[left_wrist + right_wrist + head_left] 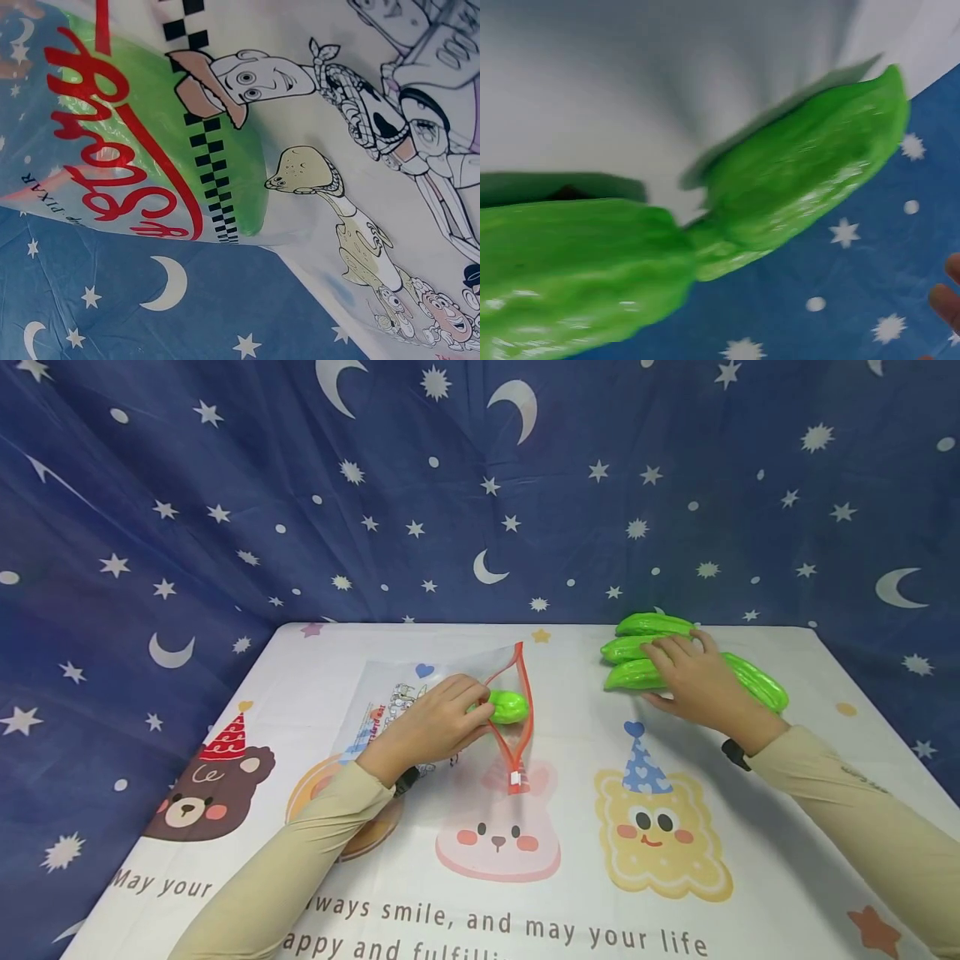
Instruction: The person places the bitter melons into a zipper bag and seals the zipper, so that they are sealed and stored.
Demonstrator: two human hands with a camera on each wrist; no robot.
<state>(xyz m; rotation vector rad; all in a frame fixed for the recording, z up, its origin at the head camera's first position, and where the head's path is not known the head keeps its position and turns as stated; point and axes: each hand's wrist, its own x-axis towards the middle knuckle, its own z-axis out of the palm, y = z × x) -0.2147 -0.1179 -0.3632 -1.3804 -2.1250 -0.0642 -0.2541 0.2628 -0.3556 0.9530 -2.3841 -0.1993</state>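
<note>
My left hand (442,722) grips a clear zip bag (367,693) at its mouth, where the red zip edge (527,693) gapes wide. In that mouth shows the end of a bright green bitter melon (509,707). Through the printed film, the left wrist view shows the melon's green body (240,180). Over on the right, my right hand (701,685) reaches over several ridged bitter melons (633,675), fingers extended and spread above them. Two melons (802,172) fill much of the right wrist view, with fingertips (946,304) apart from them at its right edge.
A white cloth with cartoon prints (498,843) covers the table. Behind it hangs a dark blue curtain (480,485) with moons and stars, close to the far edge and also along the left side. One melon (757,683) lies right of the right hand.
</note>
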